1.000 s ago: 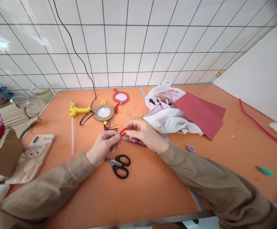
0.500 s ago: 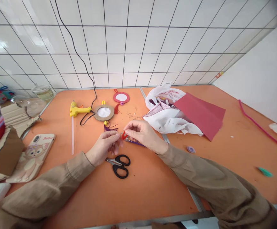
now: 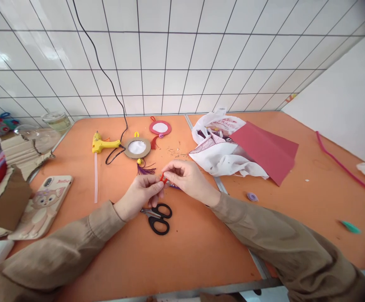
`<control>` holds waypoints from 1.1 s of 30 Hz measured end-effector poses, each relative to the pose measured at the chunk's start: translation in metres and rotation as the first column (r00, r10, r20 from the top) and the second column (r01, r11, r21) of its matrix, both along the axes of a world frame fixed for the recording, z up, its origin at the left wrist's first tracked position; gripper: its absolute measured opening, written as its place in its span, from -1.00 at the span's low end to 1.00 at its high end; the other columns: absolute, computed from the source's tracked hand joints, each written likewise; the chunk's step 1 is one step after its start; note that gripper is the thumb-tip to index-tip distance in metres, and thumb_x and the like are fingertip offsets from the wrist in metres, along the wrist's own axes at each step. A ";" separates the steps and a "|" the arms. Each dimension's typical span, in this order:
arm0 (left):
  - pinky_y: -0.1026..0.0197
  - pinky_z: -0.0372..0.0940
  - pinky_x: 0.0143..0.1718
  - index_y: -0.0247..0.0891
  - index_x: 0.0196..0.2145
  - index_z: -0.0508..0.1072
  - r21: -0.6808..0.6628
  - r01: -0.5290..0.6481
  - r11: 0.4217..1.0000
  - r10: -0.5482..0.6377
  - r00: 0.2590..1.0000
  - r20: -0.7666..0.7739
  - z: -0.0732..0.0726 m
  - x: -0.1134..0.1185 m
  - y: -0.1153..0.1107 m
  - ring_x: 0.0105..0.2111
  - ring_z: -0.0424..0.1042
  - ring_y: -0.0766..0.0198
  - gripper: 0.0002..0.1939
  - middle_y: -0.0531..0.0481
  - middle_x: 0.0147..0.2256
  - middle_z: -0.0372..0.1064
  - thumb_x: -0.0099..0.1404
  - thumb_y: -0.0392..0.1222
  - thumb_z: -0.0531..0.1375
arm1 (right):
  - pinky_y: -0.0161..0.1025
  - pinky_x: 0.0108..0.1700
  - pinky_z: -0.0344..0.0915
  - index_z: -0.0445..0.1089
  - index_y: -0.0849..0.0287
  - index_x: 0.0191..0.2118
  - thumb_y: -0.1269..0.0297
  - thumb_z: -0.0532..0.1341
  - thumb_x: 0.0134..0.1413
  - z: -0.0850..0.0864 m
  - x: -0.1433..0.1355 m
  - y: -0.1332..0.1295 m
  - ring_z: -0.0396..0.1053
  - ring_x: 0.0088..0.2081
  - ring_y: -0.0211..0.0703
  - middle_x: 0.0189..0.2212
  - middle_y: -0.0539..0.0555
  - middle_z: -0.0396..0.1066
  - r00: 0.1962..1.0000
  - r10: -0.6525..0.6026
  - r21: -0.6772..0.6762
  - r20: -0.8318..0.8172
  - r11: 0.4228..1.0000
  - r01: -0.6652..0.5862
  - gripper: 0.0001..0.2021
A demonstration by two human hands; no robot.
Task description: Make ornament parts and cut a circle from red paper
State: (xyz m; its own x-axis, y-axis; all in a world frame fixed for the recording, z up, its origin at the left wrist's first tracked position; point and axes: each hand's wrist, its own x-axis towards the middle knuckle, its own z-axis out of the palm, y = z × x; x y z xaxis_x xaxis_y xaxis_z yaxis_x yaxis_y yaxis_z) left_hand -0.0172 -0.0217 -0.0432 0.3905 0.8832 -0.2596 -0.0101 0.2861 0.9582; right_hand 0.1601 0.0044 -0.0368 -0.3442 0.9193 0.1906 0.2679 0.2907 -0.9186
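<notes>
Between my two hands is a short, bent piece of red pipe cleaner (image 3: 162, 178). My left hand (image 3: 141, 191) pinches its near end between thumb and fingers. From the other side, my right hand (image 3: 184, 176) has its thumb and index finger closed on the upper part. A purple object (image 3: 174, 186) lies partly hidden under my right hand. Black-handled scissors (image 3: 158, 218) lie just below my left hand, with their blades partly covered by it. Beyond the hands sits a round cardboard ornament (image 3: 126, 152) with a white centre, a yellow loop, a bell and a purple tassel (image 3: 145, 169).
A yellow glue gun (image 3: 102, 144) with a glue stick stands at left, near a phone (image 3: 44, 205) and cardboard (image 3: 9, 201). Behind are a red round ornament (image 3: 169, 127), a white plastic bag (image 3: 223, 161) and red sheets (image 3: 268, 151). A magenta pipe cleaner (image 3: 342, 163) lies far right.
My left thumb has shifted onto the red pipe cleaner, and the piece has turned slightly between the fingers. My right hand has barely moved; more of the purple object is covered.
</notes>
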 end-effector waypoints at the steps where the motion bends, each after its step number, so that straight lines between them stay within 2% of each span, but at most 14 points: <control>1: 0.39 -0.01 -0.74 -0.34 -0.43 0.40 -0.011 0.001 1.000 -0.001 1.000 0.007 0.000 0.000 0.000 -0.73 0.20 0.48 -0.54 0.07 -0.57 0.33 0.06 0.17 0.34 | -0.31 -0.40 0.28 0.43 0.19 -0.37 0.30 0.18 0.10 0.000 0.000 0.000 0.36 -0.46 -0.28 -0.47 0.00 0.46 1.000 0.002 0.001 -0.001 1.000 -0.002 -0.89; 7: 0.37 0.00 -0.73 -0.32 -0.49 0.37 0.014 -0.014 1.000 0.015 1.000 -0.021 -0.002 0.000 0.003 -0.73 0.16 0.48 -0.57 0.08 -0.60 0.30 0.06 0.15 0.32 | -0.27 -0.36 0.30 0.47 0.18 -0.34 0.37 0.18 0.09 0.001 0.000 0.000 0.40 -0.43 -0.24 -0.44 0.02 0.51 0.997 -0.025 0.061 0.068 0.998 0.020 -0.89; 11: 0.37 0.02 -0.69 -0.33 -0.52 0.38 0.097 -0.033 0.995 0.042 0.995 -0.093 -0.001 -0.001 0.003 -0.72 0.17 0.49 -0.65 0.09 -0.62 0.30 0.09 0.04 0.31 | -0.27 -0.34 0.29 0.50 0.17 -0.34 0.49 0.17 0.05 0.002 0.001 -0.003 0.42 -0.37 -0.21 -0.36 0.05 0.53 0.974 -0.041 0.234 0.224 0.972 -0.013 -0.83; 16: 0.37 0.00 -0.68 -0.32 -0.56 0.37 0.159 -0.029 0.987 0.055 0.985 -0.166 0.004 -0.001 0.003 -0.72 0.12 0.49 -0.72 0.13 -0.65 0.24 0.10 -0.05 0.26 | -0.26 -0.36 0.23 0.52 0.21 -0.29 0.50 0.14 0.15 -0.001 0.005 -0.005 0.40 -0.40 -0.19 -0.40 0.09 0.49 0.908 -0.102 0.502 0.407 0.855 -0.130 -0.80; 19: 0.36 -0.03 -0.68 -0.31 -0.60 0.35 0.171 -0.007 0.985 0.039 0.982 -0.184 0.008 0.000 0.002 -0.72 0.10 0.49 -0.72 0.14 -0.68 0.21 0.09 -0.07 0.25 | -0.25 -0.41 0.17 0.51 0.24 -0.32 0.45 0.12 0.21 -0.004 0.007 -0.006 0.36 -0.44 -0.19 -0.45 0.10 0.45 0.849 -0.147 0.581 0.507 0.786 -0.211 -0.79; 22: 0.36 -0.05 -0.68 -0.29 -0.65 0.31 0.166 0.022 0.986 0.009 0.983 -0.184 0.010 0.000 0.002 -0.73 0.08 0.49 -0.69 0.15 -0.71 0.16 0.08 -0.06 0.26 | -0.26 -0.42 0.17 0.49 0.24 -0.37 0.46 0.10 0.21 -0.006 0.006 -0.007 0.35 -0.46 -0.20 -0.49 0.09 0.42 0.854 -0.172 0.618 0.491 0.760 -0.202 -0.78; 25: 0.36 -0.05 -0.68 -0.29 -0.63 0.30 0.152 0.022 0.988 0.004 0.985 -0.172 0.007 0.000 0.002 -0.73 0.08 0.49 -0.67 0.15 -0.70 0.17 0.09 -0.02 0.25 | -0.27 -0.42 0.19 0.48 0.23 -0.35 0.47 0.10 0.19 -0.006 0.003 -0.009 0.36 -0.46 -0.21 -0.47 0.09 0.44 0.887 -0.187 0.627 0.423 0.767 -0.137 -0.79; 29: 0.36 -0.02 -0.67 -0.29 -0.57 0.33 0.130 -0.042 0.991 0.056 0.993 -0.106 0.002 0.001 0.000 -0.71 0.12 0.49 -0.65 0.11 -0.64 0.25 0.13 0.04 0.25 | -0.29 -0.38 0.23 0.43 0.21 -0.33 0.45 0.17 0.13 -0.002 0.000 -0.009 0.39 -0.43 -0.22 -0.44 0.07 0.47 0.918 -0.201 0.556 0.340 0.831 -0.024 -0.90; 31: 0.37 -0.02 -0.67 -0.30 -0.57 0.33 0.121 -0.071 0.990 0.081 0.994 -0.075 0.001 0.003 -0.001 -0.70 0.12 0.50 -0.63 0.11 -0.62 0.27 0.13 0.05 0.26 | -0.29 -0.40 0.21 0.36 0.20 -0.38 0.42 0.20 0.10 0.000 -0.001 -0.010 0.37 -0.46 -0.23 -0.47 0.05 0.46 0.919 -0.225 0.510 0.325 0.860 0.030 -0.95; 33: 0.38 -0.03 -0.67 -0.30 -0.58 0.33 0.115 -0.077 0.990 0.085 0.994 -0.067 0.001 0.004 -0.003 -0.70 0.11 0.51 -0.62 0.12 -0.63 0.25 0.14 0.06 0.26 | -0.30 -0.43 0.16 0.28 0.17 -0.46 0.40 0.19 0.10 0.000 -0.002 -0.010 0.31 -0.51 -0.26 -0.54 0.01 0.41 0.914 -0.240 0.488 0.327 0.871 0.054 -0.86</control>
